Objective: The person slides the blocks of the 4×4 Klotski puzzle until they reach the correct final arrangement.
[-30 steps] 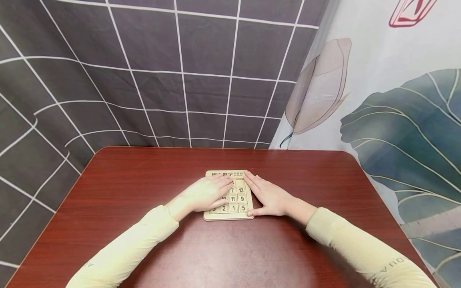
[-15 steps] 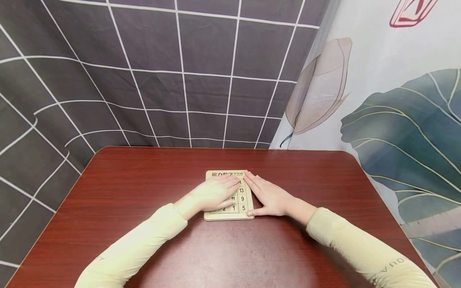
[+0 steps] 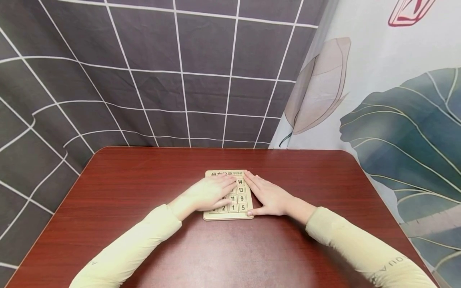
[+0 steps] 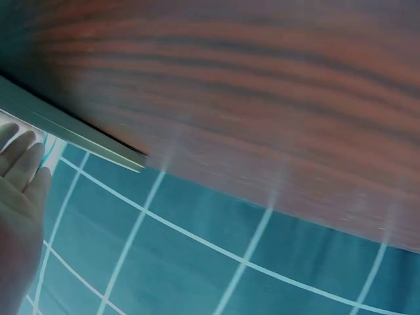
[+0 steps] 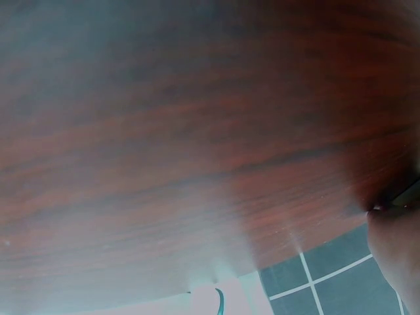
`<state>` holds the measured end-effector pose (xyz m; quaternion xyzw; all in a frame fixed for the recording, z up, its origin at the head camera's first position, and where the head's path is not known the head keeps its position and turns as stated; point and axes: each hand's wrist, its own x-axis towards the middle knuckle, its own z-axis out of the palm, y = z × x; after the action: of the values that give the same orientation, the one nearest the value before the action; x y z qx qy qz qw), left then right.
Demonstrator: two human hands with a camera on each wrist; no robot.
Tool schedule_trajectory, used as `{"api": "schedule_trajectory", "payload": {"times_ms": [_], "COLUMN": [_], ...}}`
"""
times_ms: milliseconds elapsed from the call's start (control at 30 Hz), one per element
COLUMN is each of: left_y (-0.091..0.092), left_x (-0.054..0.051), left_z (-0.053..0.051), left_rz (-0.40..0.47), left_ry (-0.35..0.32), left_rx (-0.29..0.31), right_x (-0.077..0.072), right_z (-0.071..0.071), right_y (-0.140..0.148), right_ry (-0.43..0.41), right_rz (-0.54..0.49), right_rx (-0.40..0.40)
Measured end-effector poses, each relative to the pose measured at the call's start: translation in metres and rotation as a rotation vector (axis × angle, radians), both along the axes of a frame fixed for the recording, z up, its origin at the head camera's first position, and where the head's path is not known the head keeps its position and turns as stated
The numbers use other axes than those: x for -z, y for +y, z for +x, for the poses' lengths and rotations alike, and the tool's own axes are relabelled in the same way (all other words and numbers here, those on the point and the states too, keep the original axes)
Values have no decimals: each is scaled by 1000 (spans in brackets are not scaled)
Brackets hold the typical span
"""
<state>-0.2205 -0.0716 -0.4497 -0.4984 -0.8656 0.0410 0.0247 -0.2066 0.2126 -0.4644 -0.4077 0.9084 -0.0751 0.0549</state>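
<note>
A person's left hand (image 3: 213,194) is lying across a pale number board (image 3: 227,219), fingers nearly straight and gripping nothing, while the right hand (image 3: 269,196) is touching the board's right edge, fingers extended, thumb spread to the lower corner, also gripping nothing. The board is resting flat on a reddish-brown table (image 3: 230,252) (tiles (image 3: 242,199) 14, 13, 9 and 5 are showing down its right column).

The left hand (image 4: 20,213) is showing beside a pale board (image 4: 65,126) that is lying on the reddish wood-grained desk (image 4: 262,118), white-lined teal cloth (image 4: 203,210) spreading beyond.
</note>
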Motion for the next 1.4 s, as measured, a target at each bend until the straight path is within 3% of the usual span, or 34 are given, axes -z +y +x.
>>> {"api": "schedule_trajectory", "payload": {"times_ms": [267,567,967,1267,1400], "left_y": [-26,-38,-26,-13,-13], "left_x": [-3,-6,-13,-11,-7], "left_z": [3,7,14,12,9], "left_rz": [40,71,54,18,11], "left_ry": [-20,-12,-4,38,26], "left_rx": [-43,-71,-49,-21,-34], "right_x": [-1,-3,-4,-4,-6], "right_z": [0,2,3,2,2], "right_y": [0,0,1,-1,-2], "right_ry": [-7,-12,-28,-29,-37], "right_rz": [-10,-11,-11,-17,-9], "right_rx": [4,6,15,9,16]}}
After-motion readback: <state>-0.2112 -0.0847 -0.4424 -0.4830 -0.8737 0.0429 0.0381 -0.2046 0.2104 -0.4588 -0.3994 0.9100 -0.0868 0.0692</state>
